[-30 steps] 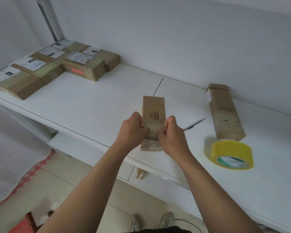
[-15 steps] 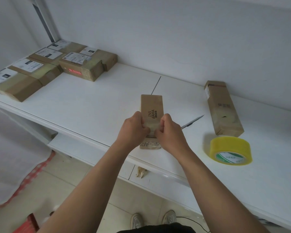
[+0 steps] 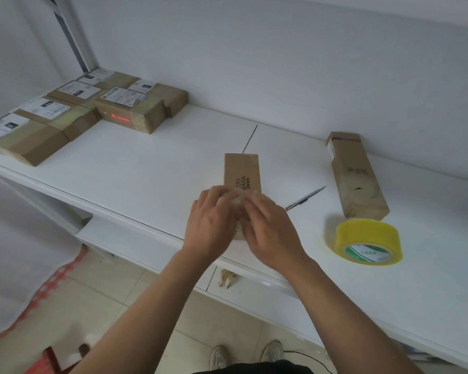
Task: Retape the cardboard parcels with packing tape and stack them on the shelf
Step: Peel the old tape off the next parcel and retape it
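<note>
A narrow brown cardboard parcel (image 3: 242,171) printed "INS BAHA" lies lengthwise on the white shelf (image 3: 146,168) in front of me. My left hand (image 3: 214,220) and my right hand (image 3: 268,225) lie side by side on its near end, fingers stretched flat, pressing down a strip of clear tape. The parcel's near half is hidden under both hands. A yellow roll of packing tape (image 3: 368,241) stands on the shelf to the right. A second long parcel (image 3: 355,176) lies behind the roll.
A thin knife blade (image 3: 305,197) lies on the shelf just right of my right hand. Several labelled, taped parcels (image 3: 130,109) are grouped at the far left by the wall. The shelf's front edge runs under my wrists, with tiled floor and my shoes below.
Both hands gripped the parcel's near end with curled fingers before. Now the fingers are stretched flat on top, and the hands have slid slightly away from me over the tape.
</note>
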A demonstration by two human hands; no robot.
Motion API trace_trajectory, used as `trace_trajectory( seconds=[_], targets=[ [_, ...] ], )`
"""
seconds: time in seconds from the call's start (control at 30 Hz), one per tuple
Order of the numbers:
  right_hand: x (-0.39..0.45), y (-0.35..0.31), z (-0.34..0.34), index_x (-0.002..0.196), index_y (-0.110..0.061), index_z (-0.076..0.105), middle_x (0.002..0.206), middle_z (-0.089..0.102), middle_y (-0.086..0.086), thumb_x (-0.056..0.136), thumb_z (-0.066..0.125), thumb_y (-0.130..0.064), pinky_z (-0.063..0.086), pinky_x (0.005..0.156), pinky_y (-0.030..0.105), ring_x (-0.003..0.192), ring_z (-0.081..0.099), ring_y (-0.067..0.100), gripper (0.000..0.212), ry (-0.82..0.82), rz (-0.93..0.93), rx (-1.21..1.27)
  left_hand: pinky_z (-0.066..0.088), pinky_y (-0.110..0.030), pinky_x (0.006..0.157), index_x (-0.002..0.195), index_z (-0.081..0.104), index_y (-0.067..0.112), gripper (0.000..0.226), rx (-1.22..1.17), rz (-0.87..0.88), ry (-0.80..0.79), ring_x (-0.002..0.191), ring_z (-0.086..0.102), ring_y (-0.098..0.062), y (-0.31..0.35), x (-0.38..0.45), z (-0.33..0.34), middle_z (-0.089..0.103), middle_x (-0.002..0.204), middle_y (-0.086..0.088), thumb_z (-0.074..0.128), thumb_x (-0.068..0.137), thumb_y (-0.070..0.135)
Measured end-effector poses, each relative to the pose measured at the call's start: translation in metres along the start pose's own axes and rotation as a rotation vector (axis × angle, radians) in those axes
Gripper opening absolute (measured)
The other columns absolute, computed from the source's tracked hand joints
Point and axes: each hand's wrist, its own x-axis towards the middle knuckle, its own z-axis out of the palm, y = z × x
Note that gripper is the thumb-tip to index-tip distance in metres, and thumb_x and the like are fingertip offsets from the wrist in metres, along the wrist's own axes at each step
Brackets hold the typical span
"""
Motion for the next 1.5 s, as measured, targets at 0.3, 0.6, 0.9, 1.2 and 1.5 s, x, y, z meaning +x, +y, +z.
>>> trace_trajectory(
  seconds=[0.3, 0.6, 0.9, 1.2, 1.5],
  targets=[
    [-0.019, 0.01, 0.02, 0.149, -0.014, 0.042, 0.156, 0.041, 0.0, 0.107, 0.026, -0.036, 0.037, 0.111, 0.041, 0.147, 0.031, 0.018, 0.05, -0.027, -0.005, -0.081, 0.049, -0.037, 0.106, 0.139, 0.055, 0.0, 0.042, -0.05, 0.223, -0.04, 0.141, 0.043, -0.024, -0.025, -0.029, 0.021, 0.052, 0.146, -0.013, 0.047, 0.104, 0.022],
    [-0.02, 0.023, 0.026, 0.131, -0.004, 0.063, 0.138, 0.061, 0.008, 0.099, 0.052, -0.028, 0.054, 0.098, 0.036, 0.132, 0.054, 0.021, 0.042, 0.198, -0.061, -0.077, 0.051, -0.033, 0.103, 0.128, 0.065, 0.003, 0.034, -0.089, 0.248, 0.019, 0.134, 0.052, -0.022, -0.03, -0.024, 0.024, 0.061, 0.137, -0.009, 0.053, 0.101, 0.019],
    [-0.019, 0.017, 0.026, 0.137, -0.012, 0.059, 0.143, 0.057, 0.002, 0.099, 0.048, -0.032, 0.056, 0.086, 0.03, 0.136, 0.049, 0.017, 0.044, 0.153, -0.021, -0.125, 0.052, -0.044, 0.1, 0.126, 0.063, -0.005, 0.031, -0.072, 0.264, 0.109, 0.135, 0.051, -0.029, -0.027, -0.029, 0.039, 0.06, 0.136, -0.016, 0.054, 0.099, 0.006],
    [-0.018, 0.026, 0.027, 0.131, -0.011, 0.063, 0.139, 0.06, 0.001, 0.096, 0.051, -0.033, 0.057, 0.072, 0.026, 0.132, 0.052, 0.014, 0.043, 0.219, -0.054, -0.042, 0.052, -0.04, 0.103, 0.131, 0.064, 0.006, 0.034, -0.081, 0.289, 0.103, 0.136, 0.049, -0.027, -0.032, -0.031, 0.038, 0.059, 0.14, -0.007, 0.052, 0.099, 0.005],
    [-0.017, 0.03, 0.027, 0.126, -0.005, 0.065, 0.135, 0.063, 0.007, 0.093, 0.063, -0.027, 0.06, 0.075, 0.033, 0.128, 0.057, 0.022, 0.04, 0.196, -0.062, 0.014, 0.053, -0.035, 0.099, 0.126, 0.064, 0.0, 0.036, -0.097, 0.201, 0.086, 0.134, 0.052, -0.025, -0.018, -0.033, 0.03, 0.062, 0.135, -0.01, 0.045, 0.105, 0.024]
  ],
)
